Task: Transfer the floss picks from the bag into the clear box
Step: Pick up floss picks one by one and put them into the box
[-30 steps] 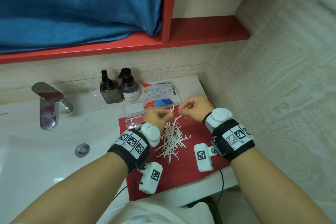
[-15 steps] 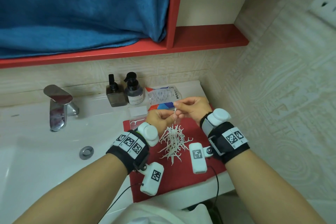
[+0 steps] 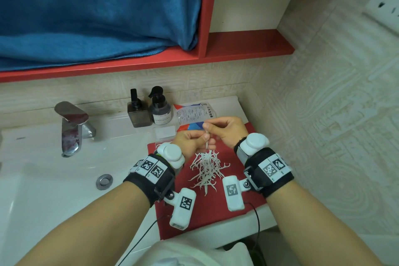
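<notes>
A: Count's in: two hands, left hand (image 3: 192,141) and right hand (image 3: 228,130), and two bottles (image 3: 138,112).

B: One bag (image 3: 194,114), one faucet (image 3: 72,127), one blue towel (image 3: 97,13), and a pile of floss picks (image 3: 207,168) too tangled to count.

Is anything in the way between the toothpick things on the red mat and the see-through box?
Nothing visible blocks the way. The floss picks lie loose on the red mat, and the clear box sits just behind the left hand. Only that hand, which pinches picks together with the right hand, lies between them.
</notes>
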